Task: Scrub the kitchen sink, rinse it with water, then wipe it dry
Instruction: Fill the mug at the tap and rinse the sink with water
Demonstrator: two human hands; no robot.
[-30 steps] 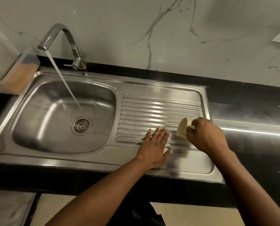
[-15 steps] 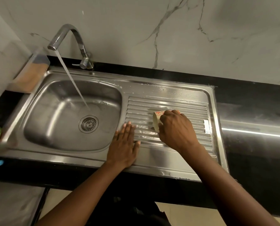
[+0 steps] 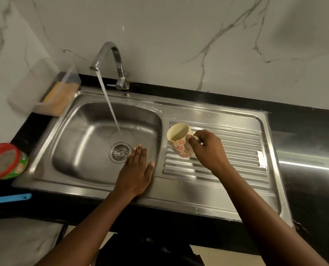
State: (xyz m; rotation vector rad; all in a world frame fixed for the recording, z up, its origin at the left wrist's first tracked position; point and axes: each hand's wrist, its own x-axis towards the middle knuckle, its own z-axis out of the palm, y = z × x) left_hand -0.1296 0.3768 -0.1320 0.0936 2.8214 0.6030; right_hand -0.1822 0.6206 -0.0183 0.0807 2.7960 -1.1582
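Observation:
A stainless steel sink (image 3: pixel 79 143) has a basin on the left and a ribbed drainboard (image 3: pixel 236 150) on the right. Water runs from the curved tap (image 3: pixel 112 54) into the basin beside the drain (image 3: pixel 120 152). My right hand (image 3: pixel 207 150) grips the handle of a cream mug with red flowers (image 3: pixel 179 141), held upright over the left end of the drainboard. My left hand (image 3: pixel 136 171) lies flat, fingers together, on the basin's right inner slope near the front rim.
A red-lidded green tub (image 3: pixel 5 161) stands on the black counter at the left, with a blue handle (image 3: pixel 8 197) below it. A clear container with a brown sponge (image 3: pixel 54 95) sits at the basin's back left corner. Marble wall behind.
My left hand slid left off the drainboard into the basin. My right hand turned the mug upright and carried it toward the drainboard's left end. The view shifted left.

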